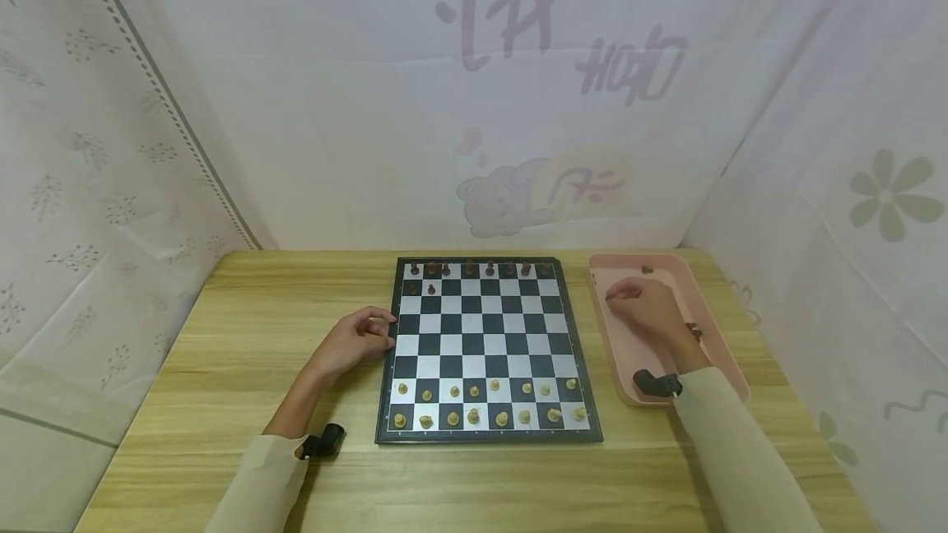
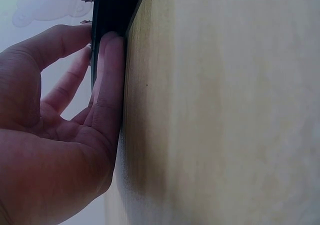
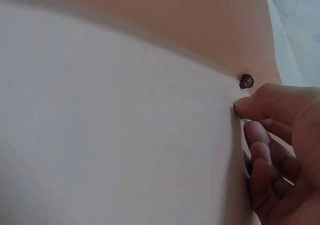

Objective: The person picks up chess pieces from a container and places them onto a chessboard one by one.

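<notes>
The chessboard [image 1: 481, 323] lies on the table, with several light chess pieces [image 1: 473, 416] in two rows at its near side. Along its far edge stand several brown chess pieces [image 1: 469, 268], and two more are in front of them at the left. My left hand [image 1: 359, 340] rests with loosely bent fingers against the board's left edge; in the left wrist view its fingertips touch the dark side. Over the pink tray [image 1: 707, 298], my right hand [image 1: 652, 307] pinches a small brown chess piece between thumb and fingers, mostly hidden by them.
Loose brown chess pieces [image 1: 694, 331] lie in the tray at its right side, and another brown piece [image 1: 648, 270] is near its far end. In the right wrist view one brown piece [image 3: 246, 81] sits just beyond the thumb. Printed curtains [image 1: 355, 105] enclose the wooden table [image 1: 296, 294].
</notes>
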`<action>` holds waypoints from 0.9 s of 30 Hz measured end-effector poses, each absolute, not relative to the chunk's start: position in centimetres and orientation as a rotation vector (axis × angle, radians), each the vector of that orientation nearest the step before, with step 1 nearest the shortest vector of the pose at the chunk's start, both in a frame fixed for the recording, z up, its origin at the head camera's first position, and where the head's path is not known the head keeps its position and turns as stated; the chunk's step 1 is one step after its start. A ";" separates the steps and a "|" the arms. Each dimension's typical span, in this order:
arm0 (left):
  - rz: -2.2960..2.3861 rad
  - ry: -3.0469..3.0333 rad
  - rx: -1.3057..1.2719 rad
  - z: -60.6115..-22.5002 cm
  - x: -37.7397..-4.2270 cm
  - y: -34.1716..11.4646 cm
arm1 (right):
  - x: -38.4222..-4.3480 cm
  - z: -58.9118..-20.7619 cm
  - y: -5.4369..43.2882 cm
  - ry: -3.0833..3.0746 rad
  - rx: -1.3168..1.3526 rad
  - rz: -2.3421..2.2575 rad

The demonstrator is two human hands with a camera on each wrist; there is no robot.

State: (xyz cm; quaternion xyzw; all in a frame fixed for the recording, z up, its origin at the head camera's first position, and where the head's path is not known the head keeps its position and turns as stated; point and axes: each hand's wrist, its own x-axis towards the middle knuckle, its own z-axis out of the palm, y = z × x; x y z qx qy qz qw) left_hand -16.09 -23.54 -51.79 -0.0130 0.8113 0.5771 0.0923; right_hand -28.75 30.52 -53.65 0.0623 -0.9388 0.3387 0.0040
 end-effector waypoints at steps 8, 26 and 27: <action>1.733 2.390 -0.029 -51.7 -16.0 -23.5 | -28.7 -53.6 30.4 -2.921 0.171 1.069; 1.747 2.366 -0.023 -51.7 -16.1 -23.6 | -28.4 -50.0 28.8 -2.822 0.307 1.113; 1.744 2.369 -0.023 -51.7 -16.1 -23.6 | -28.4 -49.7 28.5 -2.805 0.328 1.123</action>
